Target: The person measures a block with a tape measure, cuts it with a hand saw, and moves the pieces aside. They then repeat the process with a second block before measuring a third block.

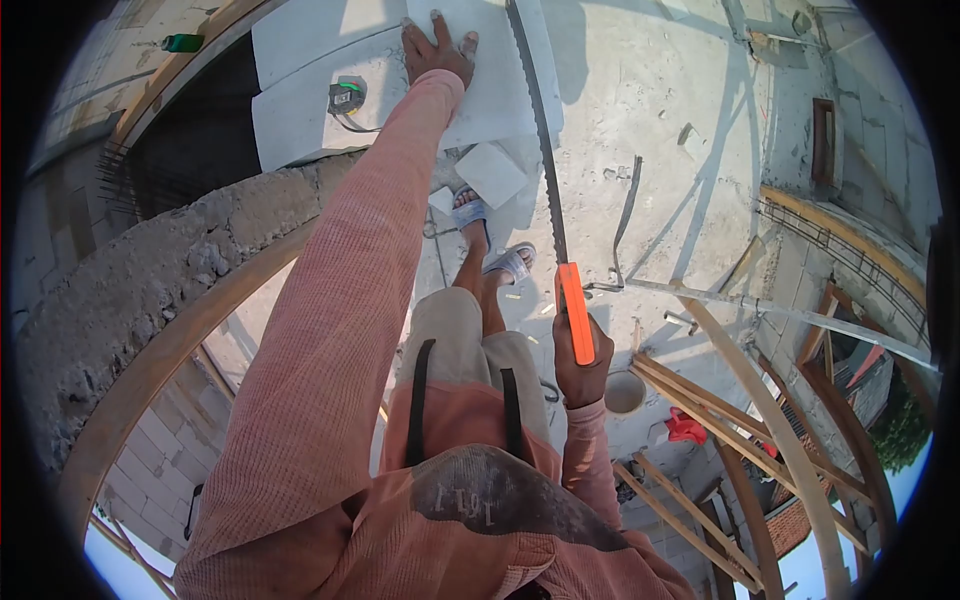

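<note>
L hand [437, 50] lies flat on a white block [490, 90], fingers spread apart, palm pressing the top face near its far edge. R hand [582, 368] has its fingers clamped round the orange handle [576, 312] of a long hand saw [536, 130]; blade runs from the handle up across the block's right side, teeth toward the L hand, just beside it but not touching. Block sits on the concrete floor, w/ a second white block [300, 90] alongside on the left, a small tape measure [346, 96] resting on that one. A small offcut [490, 174] lies on the floor near the person's sandalled feet [492, 235]. A red cloth [686, 427] is well apart, lower right among timber planks.
</note>
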A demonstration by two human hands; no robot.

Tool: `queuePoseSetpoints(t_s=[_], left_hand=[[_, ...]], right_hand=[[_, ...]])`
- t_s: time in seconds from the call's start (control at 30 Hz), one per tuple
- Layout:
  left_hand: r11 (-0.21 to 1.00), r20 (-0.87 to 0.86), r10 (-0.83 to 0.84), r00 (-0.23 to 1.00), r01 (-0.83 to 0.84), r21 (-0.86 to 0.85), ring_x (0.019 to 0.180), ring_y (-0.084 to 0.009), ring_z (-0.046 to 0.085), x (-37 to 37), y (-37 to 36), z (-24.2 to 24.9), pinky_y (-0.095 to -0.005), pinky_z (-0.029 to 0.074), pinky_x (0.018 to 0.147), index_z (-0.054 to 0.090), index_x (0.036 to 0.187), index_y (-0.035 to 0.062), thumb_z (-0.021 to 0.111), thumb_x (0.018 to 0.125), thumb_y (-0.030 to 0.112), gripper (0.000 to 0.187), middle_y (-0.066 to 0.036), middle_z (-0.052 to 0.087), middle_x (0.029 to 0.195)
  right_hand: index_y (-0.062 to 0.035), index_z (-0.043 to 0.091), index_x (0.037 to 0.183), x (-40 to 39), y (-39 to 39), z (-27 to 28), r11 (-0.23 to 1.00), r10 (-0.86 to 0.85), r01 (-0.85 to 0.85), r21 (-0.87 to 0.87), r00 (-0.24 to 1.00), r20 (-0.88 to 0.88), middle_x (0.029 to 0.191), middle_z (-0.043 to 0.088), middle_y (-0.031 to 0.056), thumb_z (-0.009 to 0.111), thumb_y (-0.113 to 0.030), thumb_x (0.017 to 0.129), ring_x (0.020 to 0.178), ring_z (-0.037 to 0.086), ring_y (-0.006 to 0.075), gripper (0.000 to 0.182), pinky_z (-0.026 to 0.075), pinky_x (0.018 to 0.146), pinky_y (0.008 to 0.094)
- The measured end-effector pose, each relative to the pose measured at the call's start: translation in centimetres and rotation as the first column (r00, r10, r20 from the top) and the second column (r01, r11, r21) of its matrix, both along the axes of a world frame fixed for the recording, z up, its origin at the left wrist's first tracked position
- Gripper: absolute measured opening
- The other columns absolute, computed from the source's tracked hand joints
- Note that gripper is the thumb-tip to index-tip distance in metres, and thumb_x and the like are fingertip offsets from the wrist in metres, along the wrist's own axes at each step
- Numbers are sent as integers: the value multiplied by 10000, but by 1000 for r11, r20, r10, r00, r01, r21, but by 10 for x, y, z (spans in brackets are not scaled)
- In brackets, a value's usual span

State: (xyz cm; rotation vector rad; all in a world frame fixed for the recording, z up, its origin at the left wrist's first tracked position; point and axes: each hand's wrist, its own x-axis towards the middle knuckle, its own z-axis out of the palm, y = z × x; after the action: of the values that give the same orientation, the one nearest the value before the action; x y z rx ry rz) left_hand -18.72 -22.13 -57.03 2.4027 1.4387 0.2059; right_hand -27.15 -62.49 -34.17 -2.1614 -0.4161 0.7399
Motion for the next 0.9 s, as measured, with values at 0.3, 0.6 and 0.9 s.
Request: queuePoseSetpoints(t_s=[0.3, 0.6, 0.9], left_hand=[[932, -282, -48, 958, -58, -357, 1504, -420, 218, -37, -43, 45, -597, 250, 1175, -64, 1603, 342, 358, 815, 896, 1051, -206, -95, 1658], [882, -336, -19, 942, -143, -449, 1461, -488, 273, -37, -53, 45, -621, 292, 1146, -165, 1579, 353, 435, 725, 945, 1200, -252, -48, 1631], [889, -294, -3, 956, -132, -438, 1473, -501, 225, -39, -48, 33, -640, 258, 1150, -181, 1577, 344, 464, 675, 968, 1272, -266, -36, 1616]], right_hand=[[15, 573, 795, -20, -33, 6, 1000, -2, 2, -10, 1000, 21, 653, 571, 162, 668, -79, 880, 526, 603, 359, 158, 461, 504, 384], [16, 565, 786, -35, -67, 18, 998, -36, 33, -58, 998, -44, 629, 562, 152, 662, -91, 891, 512, 606, 342, 179, 461, 500, 381], [14, 560, 781, -60, -99, 25, 995, 4, -6, -104, 1000, -20, 614, 555, 162, 667, -88, 892, 520, 609, 369, 185, 455, 487, 393]])
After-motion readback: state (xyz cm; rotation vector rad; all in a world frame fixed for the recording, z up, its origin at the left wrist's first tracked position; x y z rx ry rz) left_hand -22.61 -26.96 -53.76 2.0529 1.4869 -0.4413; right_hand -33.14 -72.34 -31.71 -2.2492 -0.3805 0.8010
